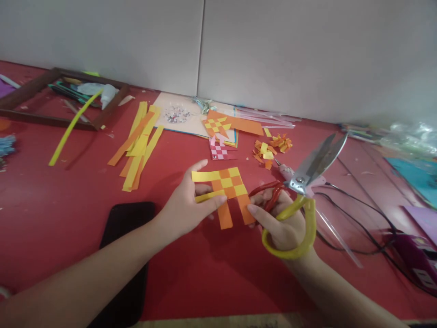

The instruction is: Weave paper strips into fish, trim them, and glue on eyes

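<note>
A woven paper piece (226, 183) in yellow and orange checks is held up between my two hands, its loose strips pointing left and down. My left hand (191, 198) pinches it by the yellow strips at its left side. The thumb and fingers of my right hand (280, 218) grip an orange strip at its lower right. Scissors (303, 191) with one yellow and one red handle hang on my right hand, their blades parted and pointing up and right. Beyond the woven piece lies a small pink checked paper fish (220, 149).
Yellow and orange paper strips (139, 146) lie left of centre, scraps (269, 150) at right. A glue gun (287, 172) with a black cord rests behind the scissors. Also there are a black phone (128, 223), a wooden frame (99, 120) and beads (176, 114).
</note>
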A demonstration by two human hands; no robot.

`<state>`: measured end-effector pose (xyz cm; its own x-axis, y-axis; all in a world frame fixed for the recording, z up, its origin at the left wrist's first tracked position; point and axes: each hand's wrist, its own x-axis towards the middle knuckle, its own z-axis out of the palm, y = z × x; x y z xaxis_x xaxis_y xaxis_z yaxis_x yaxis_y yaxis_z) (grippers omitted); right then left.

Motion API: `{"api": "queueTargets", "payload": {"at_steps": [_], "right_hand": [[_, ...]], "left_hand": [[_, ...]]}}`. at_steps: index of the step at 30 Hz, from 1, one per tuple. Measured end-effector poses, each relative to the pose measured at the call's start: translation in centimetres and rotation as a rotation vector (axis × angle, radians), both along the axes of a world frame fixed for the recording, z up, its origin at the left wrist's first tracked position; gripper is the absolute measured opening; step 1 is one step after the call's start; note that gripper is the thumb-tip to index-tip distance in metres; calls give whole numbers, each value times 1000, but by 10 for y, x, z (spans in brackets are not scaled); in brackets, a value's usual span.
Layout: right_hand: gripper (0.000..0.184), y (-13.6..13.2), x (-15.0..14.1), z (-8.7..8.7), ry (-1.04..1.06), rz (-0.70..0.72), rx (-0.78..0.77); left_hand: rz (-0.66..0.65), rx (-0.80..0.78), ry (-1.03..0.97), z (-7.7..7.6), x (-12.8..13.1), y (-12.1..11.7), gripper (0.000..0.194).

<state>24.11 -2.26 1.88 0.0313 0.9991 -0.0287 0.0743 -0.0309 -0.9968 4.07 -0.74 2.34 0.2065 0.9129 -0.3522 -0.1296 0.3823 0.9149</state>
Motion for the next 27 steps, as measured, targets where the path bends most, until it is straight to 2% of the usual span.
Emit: {"api": "queueTargets", "payload": {"at_steps": [3, 5, 9, 11, 14, 19, 21, 23, 25, 27], "right_hand": [[34, -4, -1, 2, -65, 53, 44], [30, -6, -3, 3, -64, 69, 73], [30, -9, -5, 3, -21, 80, 96], [29, -9, -5, 4, -14, 94, 108], [25, -10, -5, 4, -16, 112, 119], [26, -11, -5, 5, 30, 135, 116], [26, -11, -6, 5, 49, 145, 115], [26, -12, -7, 6, 46, 146, 105], [26, -13, -8, 6, 35, 153, 92], [26, -15, -10, 4, 40, 180, 87]], "left_hand": [[43, 19, 155, 1, -5, 3, 78], [51, -1, 164, 1, -8, 5, 65], [52, -155, -186, 1, -8, 7, 54], [26, -216, -357, 2, -6, 6, 53], [-91, -251, -557, 5, -4, 4, 57], [-347, -222, -835, 10, -8, 3, 90], [-417, -159, -800, 10, -8, 1, 88], [-408, -89, -660, 7, -7, -1, 66], [-355, -9, -471, 3, -4, -2, 40], [-238, 34, -312, -1, -2, -3, 27]]}}
